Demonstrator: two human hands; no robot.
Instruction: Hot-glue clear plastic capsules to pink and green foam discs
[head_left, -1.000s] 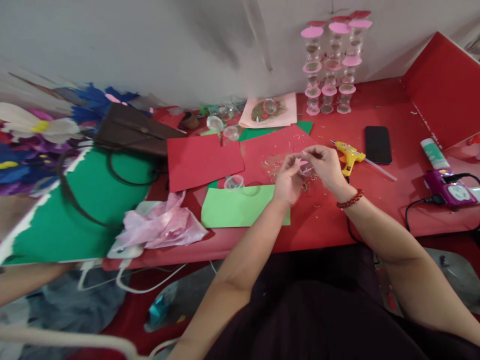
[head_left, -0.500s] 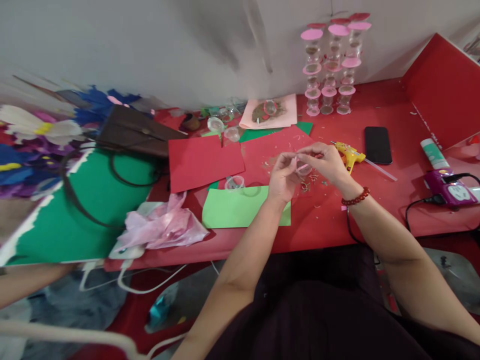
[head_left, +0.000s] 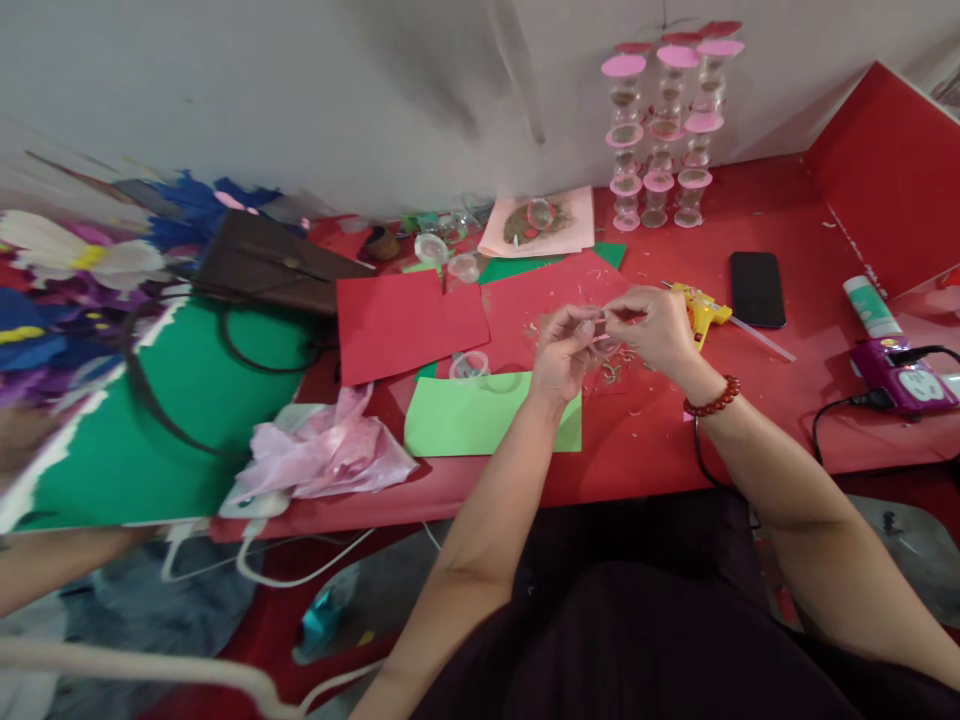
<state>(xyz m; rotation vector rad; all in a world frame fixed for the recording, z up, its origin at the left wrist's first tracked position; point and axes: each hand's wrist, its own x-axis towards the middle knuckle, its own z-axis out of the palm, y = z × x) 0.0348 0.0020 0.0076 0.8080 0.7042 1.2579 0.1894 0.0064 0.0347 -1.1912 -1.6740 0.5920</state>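
My left hand (head_left: pixel 561 352) and my right hand (head_left: pixel 654 326) meet over the red table (head_left: pixel 750 400), fingers pinched together on a small clear plastic cup with a pink paper piece (head_left: pixel 604 338). A red bead bracelet (head_left: pixel 710 399) is on my right wrist. Small scraps (head_left: pixel 615 372) lie on the table under the hands. A yellow glue gun (head_left: pixel 701 309) lies just right of my right hand. A light green paper sheet (head_left: pixel 480 412) lies just left of my left forearm.
Red paper sheets (head_left: pixel 409 320), a clear cup (head_left: pixel 469 365), a pink plastic bag (head_left: pixel 322 450) and a green board (head_left: pixel 150 420) lie to the left. A black phone (head_left: pixel 756 288), a glue tube (head_left: pixel 870 308) and a purple device (head_left: pixel 904 375) are right. Stacked cup towers (head_left: pixel 660 130) stand at the wall.
Both hands have stayed together over the same spot, shifting slightly left and up while the fingers work the small cup. Nothing else on the table has moved.
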